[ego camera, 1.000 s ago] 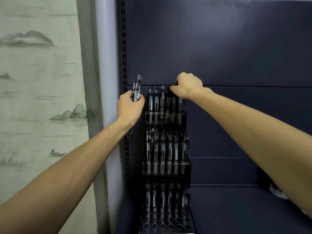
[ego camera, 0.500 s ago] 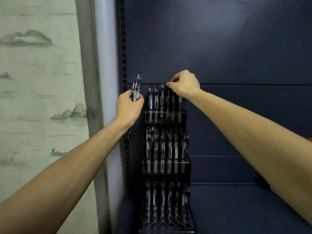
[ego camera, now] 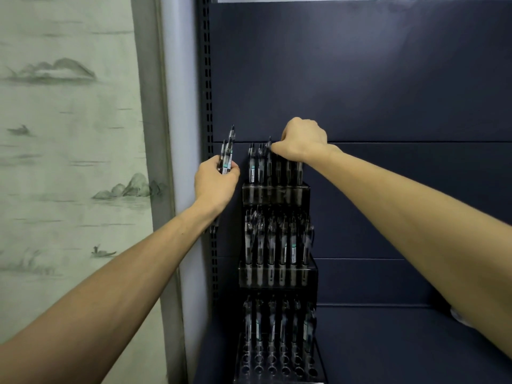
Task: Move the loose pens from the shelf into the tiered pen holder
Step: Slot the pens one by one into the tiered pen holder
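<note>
- Now, head view: right hand [ego camera: 303,141] has shifted left along the top row of the tiered pen holder [ego camera: 277,275], grip pinching one pen [ego camera: 268,159] into a slot.
- Left hand [ego camera: 216,182] still clasps spare pens [ego camera: 227,155] beside it; filling continues.

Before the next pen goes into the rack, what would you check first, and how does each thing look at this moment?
1. Spare pens secure: ok, the left hand grips a bundle of pens upright beside the rack.
2. Pen being seated: cannot tell, the right hand covers the top tier there.
3. Right hand's grip: ok, it pinches a pen top.
4. Free slots: ok, empty holes show in the front row.
5. Middle tier pens upright: ok.
6. Loose pens left on the shelf: cannot tell.
</note>
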The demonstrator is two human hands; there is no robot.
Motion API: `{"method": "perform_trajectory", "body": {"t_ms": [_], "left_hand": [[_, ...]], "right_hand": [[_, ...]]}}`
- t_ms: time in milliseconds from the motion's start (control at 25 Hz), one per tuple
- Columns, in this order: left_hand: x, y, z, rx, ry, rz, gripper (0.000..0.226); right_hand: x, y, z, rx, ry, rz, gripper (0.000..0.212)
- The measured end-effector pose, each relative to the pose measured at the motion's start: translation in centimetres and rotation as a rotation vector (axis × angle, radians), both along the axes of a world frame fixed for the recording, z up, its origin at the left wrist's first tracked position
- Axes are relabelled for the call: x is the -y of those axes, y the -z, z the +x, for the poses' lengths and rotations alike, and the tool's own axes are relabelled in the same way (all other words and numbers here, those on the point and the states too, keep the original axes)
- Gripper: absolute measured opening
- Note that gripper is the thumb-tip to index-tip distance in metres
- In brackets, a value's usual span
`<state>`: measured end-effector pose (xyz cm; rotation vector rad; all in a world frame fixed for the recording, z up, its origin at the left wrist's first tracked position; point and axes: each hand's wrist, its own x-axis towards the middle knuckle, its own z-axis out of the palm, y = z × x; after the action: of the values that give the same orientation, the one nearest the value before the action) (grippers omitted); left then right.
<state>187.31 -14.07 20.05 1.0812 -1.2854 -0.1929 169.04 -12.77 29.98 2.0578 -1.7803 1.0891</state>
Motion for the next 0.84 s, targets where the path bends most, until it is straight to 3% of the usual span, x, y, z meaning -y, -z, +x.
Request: {"method": "perform_trajectory", "body": {"t_ms": [120, 280, 520, 640, 840], "left_hand": [[-0.1, 0.3, 0.1, -0.005, -0.005, 0.011, 0.012], [-0.1, 0.7, 0.5, 0.010, -0.026, 0.027, 0.007], [0.0, 1.2, 0.8, 0.006, -0.041, 0.039, 0.009], [0.1, 1.2, 0.9, 0.007, -0.043, 0.039, 0.009], [0.1, 1.1, 1.0, 0.012, -0.044, 0.035, 0.010]], "right_hand": [[-0.5, -0.1, 1.3, 0.055, -0.081, -0.050, 0.034], [0.2, 0.8, 1.8, 0.050, -0.101, -0.084, 0.021], [0.1, 1.1, 1.9, 0.043, -0.078, -0.133, 0.024], [0.3, 1.3, 2.2, -0.053, -0.126, -0.076, 0.027], [0.9, 0.5, 2.1, -0.019, -0.188, 0.047, 0.033]]}}
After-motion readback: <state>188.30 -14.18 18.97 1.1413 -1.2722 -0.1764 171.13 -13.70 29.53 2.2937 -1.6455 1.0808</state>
